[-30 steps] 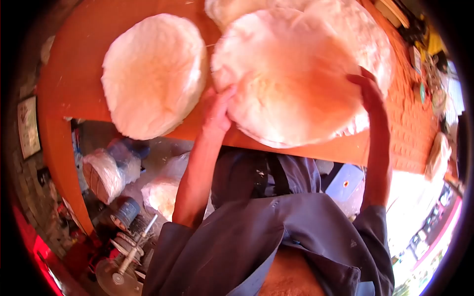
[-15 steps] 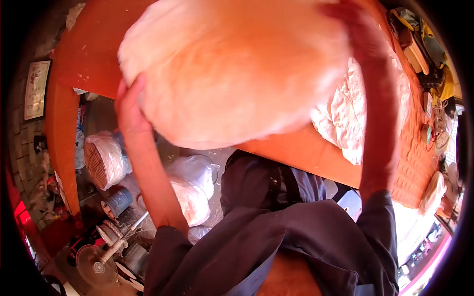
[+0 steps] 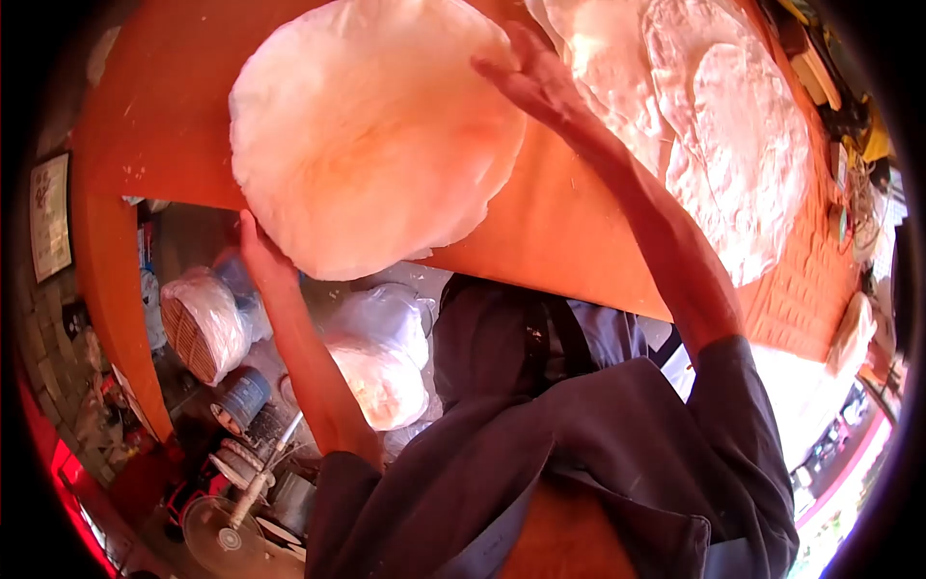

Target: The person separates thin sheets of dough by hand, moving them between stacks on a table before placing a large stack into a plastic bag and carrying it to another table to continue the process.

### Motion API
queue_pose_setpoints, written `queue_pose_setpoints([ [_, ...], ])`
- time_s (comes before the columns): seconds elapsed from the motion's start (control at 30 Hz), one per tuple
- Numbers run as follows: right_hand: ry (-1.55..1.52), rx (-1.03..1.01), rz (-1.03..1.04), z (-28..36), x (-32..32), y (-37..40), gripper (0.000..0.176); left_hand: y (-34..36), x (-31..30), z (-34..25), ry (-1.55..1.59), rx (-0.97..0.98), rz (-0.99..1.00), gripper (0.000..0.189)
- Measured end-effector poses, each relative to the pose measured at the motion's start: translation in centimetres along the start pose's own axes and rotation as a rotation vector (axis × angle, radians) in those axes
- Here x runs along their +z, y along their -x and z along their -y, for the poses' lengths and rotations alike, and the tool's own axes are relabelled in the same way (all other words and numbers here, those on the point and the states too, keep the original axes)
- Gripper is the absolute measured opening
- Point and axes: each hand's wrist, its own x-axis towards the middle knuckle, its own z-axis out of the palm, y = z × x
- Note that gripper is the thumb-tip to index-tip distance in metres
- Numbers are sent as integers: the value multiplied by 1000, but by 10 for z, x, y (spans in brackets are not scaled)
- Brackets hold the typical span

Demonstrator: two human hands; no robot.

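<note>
A large, pale round flatbread (image 3: 376, 145) with a browned middle lies over the near side of the orange table, its lower edge hanging past the table's front. At its lower left rim is my left hand (image 3: 262, 249), a finger showing beside the edge and the rest hidden at or under the bread. My right hand (image 3: 535, 82) reaches over the upper right rim, its fingers stretched out and touching the bread's edge. A second layer seems to peek out at the bottom rim.
More thin flatbreads (image 3: 738, 145) are spread on the right of the orange table (image 3: 550, 232). Below the table are plastic-wrapped bundles (image 3: 381, 357), a wrapped basket (image 3: 198, 323), a blue can (image 3: 243, 398) and a fan (image 3: 227, 536). Clutter lines the far right edge.
The flatbread has come down from a raised, blurred position nearer the camera to the table's front. My right hand has moved left and its fingers now show; more flatbreads on the right are visible.
</note>
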Motion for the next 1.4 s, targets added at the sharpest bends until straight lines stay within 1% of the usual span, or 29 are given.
queue_pose_setpoints([
  [0.1, 60, 31, 205, 4, -8, 6, 62, -2, 28, 25, -319, 155, -115, 47],
  [0.13, 29, -10, 164, 2, -7, 7, 54, -6, 22, 31, -310, 154, -141, 44],
  [0.23, -48, 168, 185, 14, -12, 1, 40, -16, 15, 45, -439, 307, -169, 43],
  [0.27, -49, 169, 153, 18, -12, 2, 34, -21, -1, 46, -520, 334, -159, 44],
  [0.3, -72, 145, 165, -9, -3, -1, 36, -25, -17, 46, -591, 351, -131, 45],
  [0.37, -118, 99, 189, -64, 16, -6, 41, -24, -3, 37, -598, 204, -218, 46],
  [0.4, -258, 121, 150, -29, -16, 9, 50, -24, 11, 49, -542, 176, -183, 46],
  [0.43, -432, 133, 124, 7, -32, 18, 59, -19, 16, 46, -503, 168, -174, 47],
  [0.47, -26, 218, 6, 18, -45, 24, 59, -13, 13, 33, -473, 172, -185, 47],
  [0.5, -249, 281, 19, 19, -51, 33, 55, -24, -1, 35, -489, 201, -200, 46],
  [0.57, -289, 351, -20, 49, -83, 46, 48, -28, -6, 38, -458, 228, -168, 46],
  [0.67, -870, 743, 378, 49, -80, 62, 41, -12, 17, 38, -474, 217, -183, 45],
  [0.7, -807, 716, 353, 52, -74, 67, 40, -13, 17, 37, -466, 217, -165, 45],
  [0.77, -795, 790, 357, 54, -76, 68, 46, -13, 12, 39, -448, 213, -136, 45],
  [0.87, -583, 832, 441, 73, -88, 67, 49, -16, 7, 41, -404, 224, -103, 44],
  [0.97, -540, 774, 509, 81, -92, 65, 51, -15, 10, 40, -432, 213, -107, 44],
  [1.07, -474, 786, 485, 80, -81, 57, 47, -12, 12, 42, -379, 241, -64, 45],
  [1.17, -411, 718, 483, 67, -65, 55, 42, -8, 20, 43, -386, 201, -153, 45],
  [1.27, -390, 689, 422, 69, -62, 59, 37, -6, 29, 43, -393, 216, -176, 45],
  [1.37, -395, 736, 429, 64, -58, 59, 33, -6, 24, 42, -425, 215, -161, 44],
  [1.4, -409, 758, 423, 63, -55, 61, 33, -9, 22, 42, -422, 244, -142, 43],
])
